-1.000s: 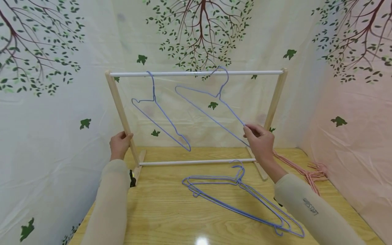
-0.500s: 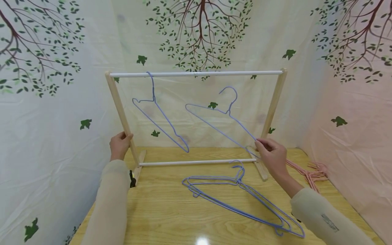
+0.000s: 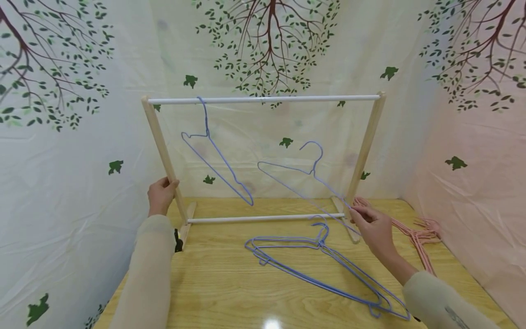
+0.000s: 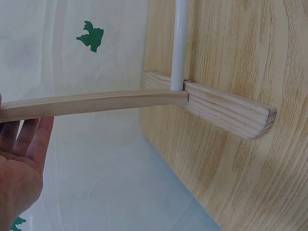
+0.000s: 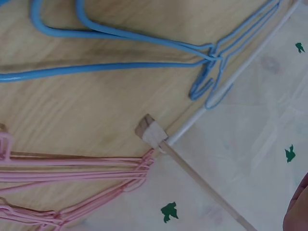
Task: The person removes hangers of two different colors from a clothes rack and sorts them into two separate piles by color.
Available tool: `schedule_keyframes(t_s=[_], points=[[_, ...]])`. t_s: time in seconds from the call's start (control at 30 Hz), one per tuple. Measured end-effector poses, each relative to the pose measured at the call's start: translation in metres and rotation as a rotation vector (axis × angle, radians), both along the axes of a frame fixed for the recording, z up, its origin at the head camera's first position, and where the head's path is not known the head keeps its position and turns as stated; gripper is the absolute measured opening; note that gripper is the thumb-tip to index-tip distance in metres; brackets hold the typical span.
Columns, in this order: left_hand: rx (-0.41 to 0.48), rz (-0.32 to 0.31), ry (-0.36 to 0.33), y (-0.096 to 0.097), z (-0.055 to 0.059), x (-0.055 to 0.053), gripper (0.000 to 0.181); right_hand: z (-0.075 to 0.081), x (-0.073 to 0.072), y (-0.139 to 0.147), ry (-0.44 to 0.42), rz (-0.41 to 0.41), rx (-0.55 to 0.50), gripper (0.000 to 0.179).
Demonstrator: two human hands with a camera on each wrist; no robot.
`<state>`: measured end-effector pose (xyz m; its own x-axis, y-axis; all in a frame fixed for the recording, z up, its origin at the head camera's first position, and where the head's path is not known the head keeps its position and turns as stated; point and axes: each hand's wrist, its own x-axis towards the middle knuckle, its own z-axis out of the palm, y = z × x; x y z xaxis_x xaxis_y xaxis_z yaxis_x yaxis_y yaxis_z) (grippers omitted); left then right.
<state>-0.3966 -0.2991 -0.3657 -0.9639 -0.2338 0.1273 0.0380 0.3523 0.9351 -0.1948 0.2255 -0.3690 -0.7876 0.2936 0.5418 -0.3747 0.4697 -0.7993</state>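
Observation:
My left hand (image 3: pixel 161 196) grips the left wooden post (image 3: pixel 159 141) of a small clothes rack. In the left wrist view, the fingers (image 4: pixel 37 144) lie against this post near the left edge. My right hand (image 3: pixel 375 228) pinches a blue wire hanger (image 3: pixel 314 171) by its right shoulder. Its hook points up and left, below the rack's white top rail (image 3: pixel 263 100). Another blue hanger (image 3: pixel 207 121) hangs from that rail, left of the middle. Only an edge of the right hand (image 5: pixel 297 207) shows in the right wrist view.
Several blue hangers (image 3: pixel 320 244) lie stacked on the wooden table (image 3: pixel 230 297) in front of the rack. A bundle of pink hangers (image 3: pixel 422 236) lies at the right, beyond the right hand. A white lower rail (image 3: pixel 255 219) joins the rack's feet. Printed curtains surround the table.
My right hand has moved down and to the right with its hanger, whose hook was up at the top rail and is now below it. The left hand has stayed on the post.

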Motion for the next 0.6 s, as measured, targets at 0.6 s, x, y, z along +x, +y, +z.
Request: schedule_keyframes(t_s=[0.6], points=[[0.005, 0.015, 0.003, 0.003, 0.0, -0.003, 0.045, -0.057, 0.021, 0.006, -0.166, 0.039, 0.103, 0.016]])
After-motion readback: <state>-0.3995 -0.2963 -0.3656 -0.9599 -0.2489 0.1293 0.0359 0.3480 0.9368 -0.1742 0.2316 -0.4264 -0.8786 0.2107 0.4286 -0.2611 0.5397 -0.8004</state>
